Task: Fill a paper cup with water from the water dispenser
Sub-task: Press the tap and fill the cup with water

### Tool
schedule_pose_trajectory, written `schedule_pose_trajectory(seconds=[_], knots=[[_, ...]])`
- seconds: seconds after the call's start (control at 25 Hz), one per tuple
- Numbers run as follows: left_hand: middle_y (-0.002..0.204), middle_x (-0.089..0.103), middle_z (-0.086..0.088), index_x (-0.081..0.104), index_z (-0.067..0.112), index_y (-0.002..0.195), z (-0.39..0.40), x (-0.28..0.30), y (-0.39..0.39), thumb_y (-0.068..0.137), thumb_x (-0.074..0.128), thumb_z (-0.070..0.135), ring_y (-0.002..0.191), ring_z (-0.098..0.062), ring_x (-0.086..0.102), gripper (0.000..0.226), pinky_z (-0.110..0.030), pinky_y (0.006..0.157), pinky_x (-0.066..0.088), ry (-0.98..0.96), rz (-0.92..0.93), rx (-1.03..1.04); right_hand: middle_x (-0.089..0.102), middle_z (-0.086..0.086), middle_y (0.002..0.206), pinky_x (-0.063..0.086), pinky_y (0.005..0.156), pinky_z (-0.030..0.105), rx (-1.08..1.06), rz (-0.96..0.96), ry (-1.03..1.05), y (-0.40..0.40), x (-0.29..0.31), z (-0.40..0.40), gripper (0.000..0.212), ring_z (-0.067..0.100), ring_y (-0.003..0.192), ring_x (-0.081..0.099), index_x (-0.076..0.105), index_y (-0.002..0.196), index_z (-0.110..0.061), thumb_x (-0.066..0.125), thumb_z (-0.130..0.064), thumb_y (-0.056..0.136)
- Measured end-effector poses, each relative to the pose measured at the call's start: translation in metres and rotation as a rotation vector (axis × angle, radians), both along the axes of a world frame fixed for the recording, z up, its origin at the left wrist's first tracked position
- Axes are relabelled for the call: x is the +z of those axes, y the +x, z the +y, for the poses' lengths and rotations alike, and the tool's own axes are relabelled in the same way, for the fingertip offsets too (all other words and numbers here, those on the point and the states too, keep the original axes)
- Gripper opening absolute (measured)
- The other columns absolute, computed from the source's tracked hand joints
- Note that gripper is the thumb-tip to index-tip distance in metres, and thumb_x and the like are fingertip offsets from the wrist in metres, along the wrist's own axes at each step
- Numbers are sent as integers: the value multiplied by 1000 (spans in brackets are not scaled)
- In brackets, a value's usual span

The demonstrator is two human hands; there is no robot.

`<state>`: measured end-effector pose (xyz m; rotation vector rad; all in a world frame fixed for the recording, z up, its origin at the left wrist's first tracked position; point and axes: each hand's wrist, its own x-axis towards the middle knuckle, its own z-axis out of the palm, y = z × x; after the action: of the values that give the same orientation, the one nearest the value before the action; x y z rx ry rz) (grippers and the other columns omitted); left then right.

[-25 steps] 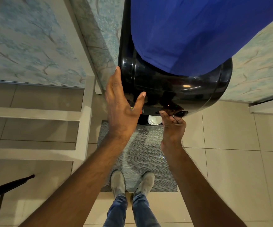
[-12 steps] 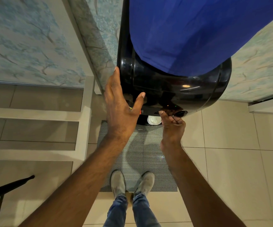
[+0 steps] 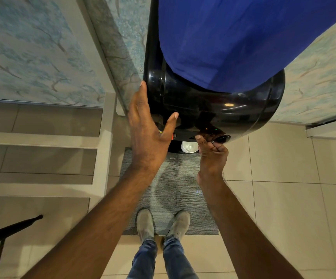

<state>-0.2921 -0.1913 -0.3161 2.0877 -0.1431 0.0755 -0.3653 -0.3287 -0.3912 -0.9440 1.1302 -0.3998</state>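
So, head view only, here's how I read it

dispenser: black water dispenser (image 3: 213,109) seen from right above, with a blue-covered bottle (image 3: 243,37) on top hiding most of it

cup: paper cup (image 3: 189,147) sits under the front lip of the dispenser, down in the tap recess; only its white rim and a bit of the inside show, so I can't tell the water level

left hand: left hand (image 3: 149,133) is spread flat, fingers straight, gripping nothing; palm rests against the left side of the dispenser body, thumb stretched across the front

right hand: right hand (image 3: 213,154) is curled up at the black tap lever (image 3: 222,138), fingers bent in around it; looks like it's working the lever, though the exact contact is hidden under the lip

step in hand: my guess is the fill itself, tap held while the cup stands on its own

doing it well: keep the lever pressure steady, and lean forward to see into the cup, since the overhang hides most of it from up here

left hand tip: bracing the body is smart, stops the unit rocking

risk: nobody's holding the cup, so a strong stream could tip a light one; ease off before the rim

floor: grey mat (image 3: 169,188) lies under the shoes (image 3: 163,222), handy for drips
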Motion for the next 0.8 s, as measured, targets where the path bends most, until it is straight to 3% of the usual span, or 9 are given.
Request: schedule_pose_trajectory(seconds=[0.2, 0.32, 0.44, 0.6, 0.72, 0.8], knots=[[163, 28, -6, 12, 25, 164, 1, 3, -1, 93, 71, 44, 152, -19, 31, 94, -41, 123, 35, -4, 15, -7, 67, 28, 110, 51, 112, 52, -10, -6, 0, 0, -1, 0, 56, 24, 98, 65, 54, 122, 20, 85, 1, 80], [164, 27, -6, 12, 25, 164, 1, 4, -1, 93, 71, 44, 152, -19, 30, 94, -42, 124, 35, -5, 26, -8, 66, 36, 123, 52, 111, 51, -12, -14, -21, -1, -1, 0, 64, 24, 100, 66, 51, 130, 21, 85, -1, 81], [164, 27, -6, 12, 26, 164, 1, 4, -1, 93, 71, 44, 152, -18, 30, 94, -42, 123, 35, -7, 28, -7, 66, 33, 123, 50, 112, 52, -8, -6, -17, 0, -4, -1, 65, 26, 102, 64, 49, 132, 22, 84, 0, 81], [163, 29, -5, 12, 25, 164, 1, 3, -1, 93, 71, 45, 151, -17, 32, 94, -37, 123, 35, -7, 17, -4, 60, 41, 133, 50, 113, 52, -4, 9, -13, -1, -8, -2, 66, 26, 102, 63, 49, 132, 22, 84, 0, 81], [162, 30, -6, 13, 24, 164, 1, 1, -1, 93, 71, 44, 151, -18, 33, 94, -39, 122, 36, -3, 4, -2, 66, 31, 114, 53, 110, 46, 21, 0, -21, -3, -10, -3, 58, 26, 100, 64, 52, 126, 20, 84, 1, 81], [162, 30, -6, 13, 25, 164, 1, 0, 0, 93, 71, 45, 150, -19, 33, 94, -40, 122, 37, -4, 3, 0, 63, 18, 101, 58, 97, 35, 33, -10, -44, -7, -12, -1, 46, 22, 94, 64, 56, 116, 4, 85, 1, 80]])
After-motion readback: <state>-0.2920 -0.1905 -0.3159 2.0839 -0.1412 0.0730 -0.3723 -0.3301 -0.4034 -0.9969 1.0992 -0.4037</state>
